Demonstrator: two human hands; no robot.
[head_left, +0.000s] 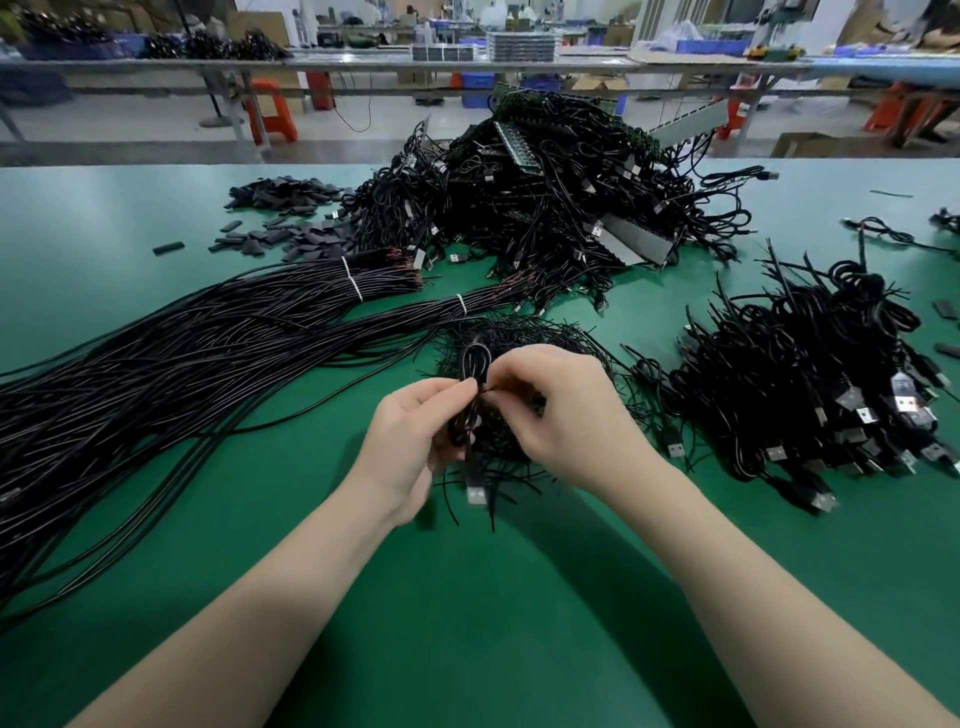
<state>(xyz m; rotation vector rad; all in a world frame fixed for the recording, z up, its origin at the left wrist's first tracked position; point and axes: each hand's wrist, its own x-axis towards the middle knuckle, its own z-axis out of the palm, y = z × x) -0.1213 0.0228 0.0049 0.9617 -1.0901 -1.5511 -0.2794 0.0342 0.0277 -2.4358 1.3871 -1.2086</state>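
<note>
Hands first: left hand (410, 441) grips a coiled black cable (470, 405), thin and glossy with a silver plug dangling, right hand (556, 410) pinching its middle, over the green mat (467, 623); tangled cable heap (561, 202) behind

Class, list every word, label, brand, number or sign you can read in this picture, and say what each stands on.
No readable text anywhere.
Coiled black cable held by the left hand and right hand: no print visible.
Silver USB plugs in the right heap: any marks too small.
White bands round the long cable bundles: look blank.
Blue plastic crates at the back: too blurred.
</note>
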